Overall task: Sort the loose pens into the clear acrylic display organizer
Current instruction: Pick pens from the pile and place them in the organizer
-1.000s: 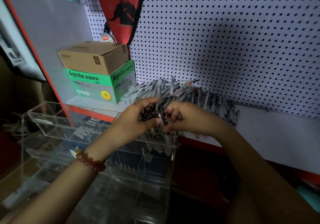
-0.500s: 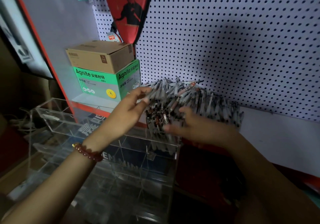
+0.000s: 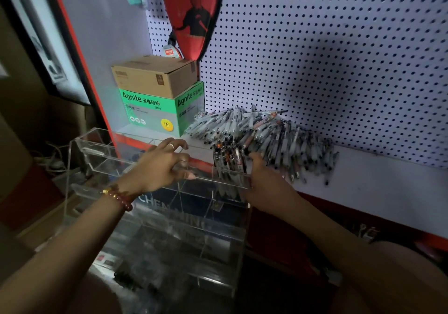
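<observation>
Seen from the head camera, the left hand (image 3: pixel 167 165) hovers over the top row of the clear acrylic organizer (image 3: pixel 101 161), its fingers loosely arched and spread with nothing between them, the thumb lying along the front rim of that row. A ring (image 3: pixel 171 145) shows on one finger and a red bead bracelet (image 3: pixel 121 198) circles the wrist. Just to the right of this hand, a bundle of pens (image 3: pixel 229 158) stands upright in the rightmost top compartment, dark tips upward. The right hand (image 3: pixel 264 178) sits against the right end of the organizer, touching or just beside that bundle; only its back shows and the fingers are hidden, so whether it grips any pens cannot be told. Beyond the right hand and spreading to its right, the pile of loose pens (image 3: pixel 278 136) lies fanned on the white shelf (image 3: pixel 375 192) at the foot of the pegboard (image 3: pixel 339 59). Beyond the left hand a brown carton (image 3: pixel 155 76) rests on a green box (image 3: pixel 155 112), with a red racket cover (image 3: pixel 194 10) hanging above them.
</observation>
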The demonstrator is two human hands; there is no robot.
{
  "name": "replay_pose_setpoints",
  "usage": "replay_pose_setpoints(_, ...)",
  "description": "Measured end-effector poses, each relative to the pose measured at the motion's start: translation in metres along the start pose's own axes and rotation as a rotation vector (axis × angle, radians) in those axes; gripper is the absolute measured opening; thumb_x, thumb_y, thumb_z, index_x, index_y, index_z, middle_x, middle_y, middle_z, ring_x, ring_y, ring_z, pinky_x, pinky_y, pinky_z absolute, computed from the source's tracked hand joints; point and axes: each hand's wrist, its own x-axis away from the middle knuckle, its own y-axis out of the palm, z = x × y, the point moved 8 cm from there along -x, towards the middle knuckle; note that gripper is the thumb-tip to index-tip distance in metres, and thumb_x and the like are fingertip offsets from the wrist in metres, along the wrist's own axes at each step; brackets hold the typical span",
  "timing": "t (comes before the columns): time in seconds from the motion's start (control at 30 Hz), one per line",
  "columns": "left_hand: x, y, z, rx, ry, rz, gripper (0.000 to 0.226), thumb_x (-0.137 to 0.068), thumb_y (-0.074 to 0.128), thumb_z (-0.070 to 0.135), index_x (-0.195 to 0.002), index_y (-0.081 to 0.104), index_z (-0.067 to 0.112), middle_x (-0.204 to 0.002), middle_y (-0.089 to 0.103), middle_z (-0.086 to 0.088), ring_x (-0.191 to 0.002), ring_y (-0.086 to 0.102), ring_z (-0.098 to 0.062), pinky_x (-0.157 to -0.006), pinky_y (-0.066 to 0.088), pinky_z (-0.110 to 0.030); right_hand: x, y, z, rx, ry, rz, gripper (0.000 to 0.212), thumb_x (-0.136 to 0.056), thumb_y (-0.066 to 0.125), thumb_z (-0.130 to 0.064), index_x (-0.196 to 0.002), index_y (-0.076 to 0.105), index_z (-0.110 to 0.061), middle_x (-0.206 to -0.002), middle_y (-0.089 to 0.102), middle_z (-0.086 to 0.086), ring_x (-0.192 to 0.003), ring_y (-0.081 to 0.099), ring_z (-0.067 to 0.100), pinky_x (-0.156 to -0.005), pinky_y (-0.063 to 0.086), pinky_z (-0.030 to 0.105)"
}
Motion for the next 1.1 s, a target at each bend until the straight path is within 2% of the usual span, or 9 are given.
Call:
replay_pose_setpoints(0.2, 0.006, -0.005, 0.001, -0.012, -0.034, 0.093, 0.057, -0.064, 0.031, 0.079, -0.076, 0.060, 0.030, -0.136, 0.047, 0.004, -0.124, 0.042, -0.015, -0.094, 0.034, -0.043, 0.000, 0.001, -0.002, 0.067, 0.036, -0.077, 0.088, -0.085, 0.067, -0.017, -0.146, 0.006, -0.004, -0.090, 0.062, 0.014, -0.058, 0.056, 0.018, -0.049, 0.045, 0.030)
replay_pose_setpoints(0.37, 0.005, 0.000, 0.012, -0.076, -0.003, 0.128, 0.064, -0.069, 0.027, 0.078, -0.081, 0.063, 0.027, -0.136, 0.048, 0.004, -0.121, 0.045, -0.013, -0.091, 0.034, -0.042, 0.004, 0.000, 0.005, 0.039, 0.121, -0.174, 0.087, -0.087, 0.059, -0.004, -0.148, -0.004, -0.001, -0.070, 0.059, 0.010, -0.049, 0.055, 0.018, -0.049, 0.050, 0.033)
replay_pose_setpoints(0.47, 0.003, 0.002, 0.020, -0.086, -0.004, 0.132, 0.071, -0.068, 0.024, 0.078, -0.090, 0.066, 0.025, -0.137, 0.047, 0.003, -0.121, 0.044, -0.014, -0.091, 0.033, -0.043, 0.008, -0.002, 0.011, -0.003, 0.160, -0.234, 0.089, -0.089, 0.056, -0.003, -0.148, -0.010, -0.003, -0.073, 0.064, 0.014, -0.054, 0.062, 0.023, -0.053, 0.056, 0.036)
replay_pose_setpoints(0.57, 0.002, 0.002, 0.032, -0.090, -0.022, 0.144, 0.074, -0.066, 0.021, 0.078, -0.093, 0.065, 0.026, -0.140, 0.045, 0.004, -0.124, 0.042, -0.014, -0.092, 0.032, -0.041, 0.013, -0.009, 0.020, -0.084, 0.199, -0.259, 0.086, -0.091, 0.052, -0.001, -0.148, -0.012, -0.007, -0.068, 0.061, 0.013, -0.043, 0.059, 0.018, -0.047, 0.055, 0.031)
replay_pose_setpoints(0.67, 0.002, 0.005, 0.047, -0.112, -0.041, 0.159, 0.077, -0.066, 0.017, 0.079, -0.092, 0.066, 0.026, -0.139, 0.046, 0.003, -0.124, 0.040, -0.014, -0.095, 0.032, -0.042, 0.019, -0.016, 0.032, -0.114, 0.247, -0.274, 0.086, -0.092, 0.051, 0.002, -0.149, -0.011, -0.014, -0.083, 0.064, 0.021, -0.053, 0.063, 0.027, -0.058, 0.059, 0.041)
replay_pose_setpoints(0.77, 0.001, 0.005, 0.065, -0.114, -0.034, 0.186, 0.070, -0.072, 0.030, 0.078, -0.092, 0.067, 0.022, -0.136, 0.050, 0.001, -0.123, 0.043, -0.017, -0.095, 0.031, -0.045, 0.026, -0.021, 0.045, -0.101, 0.274, -0.301, 0.092, -0.089, 0.053, 0.005, -0.148, -0.015, -0.014, -0.085, 0.062, 0.023, -0.050, 0.059, 0.026, -0.056, 0.059, 0.042)
replay_pose_setpoints(0.87, 0.003, 0.006, 0.078, -0.143, -0.052, 0.187, 0.054, -0.079, 0.048, 0.069, -0.097, 0.066, 0.021, -0.139, 0.047, 0.002, -0.126, 0.039, -0.017, -0.098, 0.028, -0.044, 0.034, -0.027, 0.053, -0.112, 0.288, -0.305, 0.092, -0.088, 0.053, 0.006, -0.147, -0.016, -0.011, -0.080, 0.057, 0.018, -0.045, 0.057, 0.022, -0.047, 0.056, 0.034)
replay_pose_setpoints(0.97, 0.004, 0.005, 0.087, -0.136, -0.053, 0.199, 0.053, -0.081, 0.049, 0.066, -0.099, 0.067, 0.020, -0.139, 0.047, 0.002, -0.127, 0.039, -0.018, -0.098, 0.028, -0.043, 0.037, -0.031, 0.058, -0.114, 0.282, -0.300, 0.088, -0.090, 0.052, 0.005, -0.147, -0.013, -0.012, -0.077, 0.049, 0.010, -0.049, 0.056, 0.020, -0.042, 0.051, 0.027)
replay_pose_setpoints(1.1, 0.004, 0.003, 0.091, -0.104, -0.038, 0.213, 0.053, -0.079, 0.052, 0.066, -0.093, 0.069, 0.017, -0.135, 0.051, -0.004, -0.125, 0.043, -0.023, -0.098, 0.030, -0.048, 0.037, -0.030, 0.062, -0.017, 0.286, -0.318, 0.088, -0.090, 0.053, 0.003, -0.147, -0.012, -0.014, -0.083, 0.058, 0.017, -0.055, 0.059, 0.026, -0.058, 0.058, 0.041)
